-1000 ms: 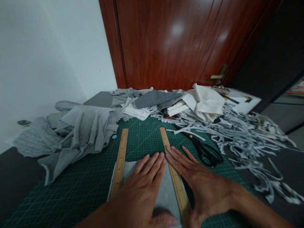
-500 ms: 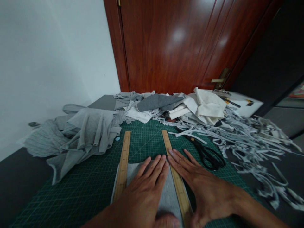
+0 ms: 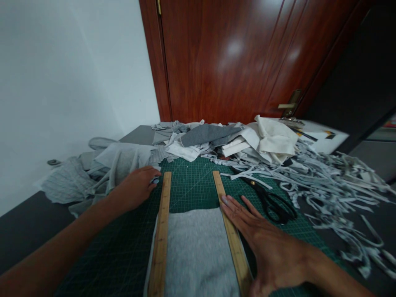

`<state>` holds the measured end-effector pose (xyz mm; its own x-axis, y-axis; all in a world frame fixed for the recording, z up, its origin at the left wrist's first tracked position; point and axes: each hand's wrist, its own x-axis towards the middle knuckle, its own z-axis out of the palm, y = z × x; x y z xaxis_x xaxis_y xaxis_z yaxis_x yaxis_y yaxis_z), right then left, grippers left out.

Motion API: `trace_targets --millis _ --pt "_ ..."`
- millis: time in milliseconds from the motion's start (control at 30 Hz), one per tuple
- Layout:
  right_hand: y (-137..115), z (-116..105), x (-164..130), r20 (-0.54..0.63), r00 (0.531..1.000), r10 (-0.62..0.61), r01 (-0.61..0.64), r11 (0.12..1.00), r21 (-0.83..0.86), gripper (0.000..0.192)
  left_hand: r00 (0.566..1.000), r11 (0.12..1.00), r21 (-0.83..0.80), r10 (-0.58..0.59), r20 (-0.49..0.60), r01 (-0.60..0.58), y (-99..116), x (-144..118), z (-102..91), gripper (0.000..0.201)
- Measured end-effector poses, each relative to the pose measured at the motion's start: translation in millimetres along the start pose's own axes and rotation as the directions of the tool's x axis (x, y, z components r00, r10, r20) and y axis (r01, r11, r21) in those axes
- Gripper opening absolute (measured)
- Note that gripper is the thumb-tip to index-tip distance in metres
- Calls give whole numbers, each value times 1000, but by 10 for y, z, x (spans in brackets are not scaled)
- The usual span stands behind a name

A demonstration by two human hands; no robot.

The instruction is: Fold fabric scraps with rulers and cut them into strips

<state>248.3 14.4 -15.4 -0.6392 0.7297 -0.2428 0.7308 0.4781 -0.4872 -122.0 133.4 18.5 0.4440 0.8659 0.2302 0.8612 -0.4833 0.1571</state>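
A piece of grey knit fabric (image 3: 198, 243) lies flat on the green cutting mat (image 3: 192, 187). One wooden ruler (image 3: 162, 231) runs along its left side and a second wooden ruler (image 3: 232, 235) along its right. My right hand (image 3: 262, 239) is spread, its fingertips pressing on the right ruler. Left of the other ruler, my left hand (image 3: 139, 187) has its fingers closed around a small pale-blue disc (image 3: 155, 180) at the mat's surface. Part of the disc is hidden by the fingers.
Black scissors (image 3: 272, 204) lie right of the right ruler. Grey cloth (image 3: 108, 159) is heaped at the left, partly behind my left arm. Folded white and grey scraps (image 3: 213, 136) line the back. Many cut fabric strips (image 3: 328, 181) spread at the right. A wooden door (image 3: 222, 62) stands behind.
My left hand has left the grey fabric and moved left and forward to the small pale-blue disc, closing its fingers on it. My right hand stays on the right ruler.
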Motion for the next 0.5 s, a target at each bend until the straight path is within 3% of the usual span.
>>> trace_targets --millis 133,300,500 --pt "-21 3 -4 -40 999 -11 11 1000 4 166 999 999 -17 34 32 -34 -133 -4 97 28" --pt "-50 0 3 -4 999 52 -52 999 4 174 997 998 -10 58 49 -57 -155 18 98 30" --pt "-5 21 4 -40 999 10 -10 1000 9 175 997 997 28 67 49 -69 -157 35 92 33"
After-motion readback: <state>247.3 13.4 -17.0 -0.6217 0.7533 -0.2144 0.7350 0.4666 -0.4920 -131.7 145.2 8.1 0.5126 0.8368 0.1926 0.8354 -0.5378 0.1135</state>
